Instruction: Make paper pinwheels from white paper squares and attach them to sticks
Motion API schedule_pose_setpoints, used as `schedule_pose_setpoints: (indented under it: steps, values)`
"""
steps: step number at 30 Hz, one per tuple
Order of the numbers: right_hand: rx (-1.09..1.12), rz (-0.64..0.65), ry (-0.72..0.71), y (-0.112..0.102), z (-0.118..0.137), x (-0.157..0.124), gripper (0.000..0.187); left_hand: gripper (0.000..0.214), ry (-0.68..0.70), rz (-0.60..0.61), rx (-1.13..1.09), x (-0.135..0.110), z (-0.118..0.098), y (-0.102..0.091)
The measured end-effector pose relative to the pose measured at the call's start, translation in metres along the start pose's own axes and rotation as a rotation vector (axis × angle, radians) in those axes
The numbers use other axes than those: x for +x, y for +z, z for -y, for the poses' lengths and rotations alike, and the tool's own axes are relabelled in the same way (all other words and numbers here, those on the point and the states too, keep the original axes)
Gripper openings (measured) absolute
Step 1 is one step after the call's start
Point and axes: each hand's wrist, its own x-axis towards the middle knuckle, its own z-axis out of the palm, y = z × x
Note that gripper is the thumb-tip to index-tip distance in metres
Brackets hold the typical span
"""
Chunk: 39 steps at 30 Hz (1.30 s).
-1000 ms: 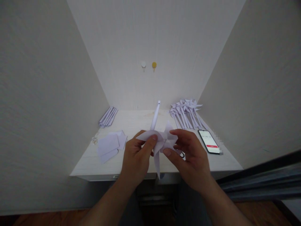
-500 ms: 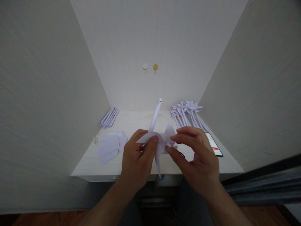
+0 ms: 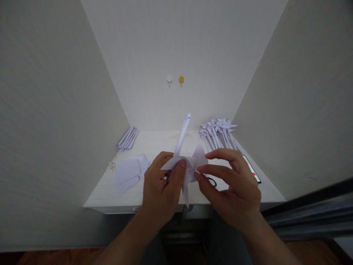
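Note:
A white paper pinwheel (image 3: 193, 162) with a rolled paper stick (image 3: 182, 134) is held above the front of the pale desk (image 3: 154, 143). My left hand (image 3: 161, 191) is closed on the pinwheel's left blade and the stick, thumb pressed on top. From the right, my right hand (image 3: 234, 187) pinches the hub of the pinwheel between thumb and forefinger, the other fingers curled above it.
Several finished paper pinwheels (image 3: 217, 130) lie at the back right. Rolled paper sticks (image 3: 128, 138) lie at the back left, cut paper squares (image 3: 129, 171) at the front left. A phone (image 3: 252, 169) lies partly behind my right hand. Walls close in on both sides.
My right hand has slid left and closed in on the pinwheel's hub, covering more of the phone. The stick has tilted up slightly. My left hand has barely moved.

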Motion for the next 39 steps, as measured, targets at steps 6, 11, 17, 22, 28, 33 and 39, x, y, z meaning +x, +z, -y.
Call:
schedule_pose_setpoints:
  steps: [6, 11, 17, 22, 28, 33, 39]
  values:
    - [0.018, -0.008, 0.005, -0.001, 0.001, 0.000, 0.025, 0.028, 0.040, -0.048, -0.032, -0.004, -0.002, 0.001]
    - [0.047, -0.012, 0.032, 0.001, -0.001, -0.005, 0.027, 0.025, 0.049, -0.053, -0.038, -0.007, -0.005, 0.002]
    - [0.112, -0.012, 0.112, 0.003, 0.002, -0.006, 0.023, 0.030, 0.063, -0.057, -0.026, -0.007, -0.009, 0.004]
    - [0.126, 0.026, 0.136, 0.004, 0.003, -0.003, 0.020, 0.031, 0.081, -0.043, 0.008, -0.008, -0.008, 0.004]
    - [0.167, 0.059, 0.153, 0.008, 0.000, -0.005, 0.022, 0.028, 0.097, -0.017, -0.003, -0.011, -0.007, 0.002]
    - [0.272, 0.010, 0.270, 0.010, -0.006, -0.011, 0.019, 0.022, 0.121, 0.036, -0.052, -0.013, -0.004, 0.001]
    - [0.680, -0.152, 0.803, 0.013, -0.029, -0.021, 0.013, 0.031, 0.050, -0.011, -0.144, -0.014, 0.001, -0.001]
